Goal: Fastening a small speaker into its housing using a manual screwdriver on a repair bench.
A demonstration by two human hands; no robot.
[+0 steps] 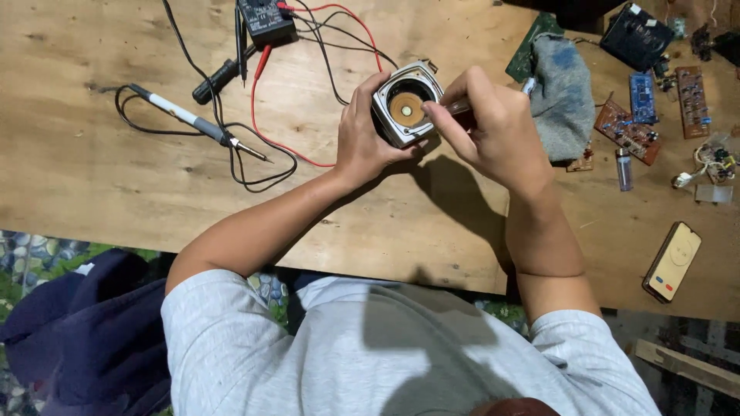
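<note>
Hands meet over a wooden worktop (92, 162), just above the centre of the head view. The left hand (362, 139) has its fingers curled shut around the side of a small square speaker unit (406, 104), a pale grey housing with a round copper-coloured cone and a light dot at its middle, held tilted up off the wood. The right hand (489, 127) comes in from three o'clock of the speaker; its fingers are pinched closed on a slim metal tool (527, 86), whose handle end shows past the knuckles at about one o'clock of that hand. The tool's tip lies at the speaker's right rim, though the exact contact point is hidden by the fingertips.

At nine o'clock of the speaker, well apart, lies a soldering iron (193, 123) with a white and black grip and a looping black cord. At eleven o'clock sits a dark multimeter (264, 19), its red lead (301, 158) curving down towards the left wrist. At two o'clock of the right hand rests a crumpled grey cloth (561, 96), near a blue circuit board (642, 98) and brown circuit boards (626, 129). A small clear vial (623, 169) lies just below the brown boards. At four o'clock, near the worktop's edge, lies a phone (673, 260), screen up.
</note>
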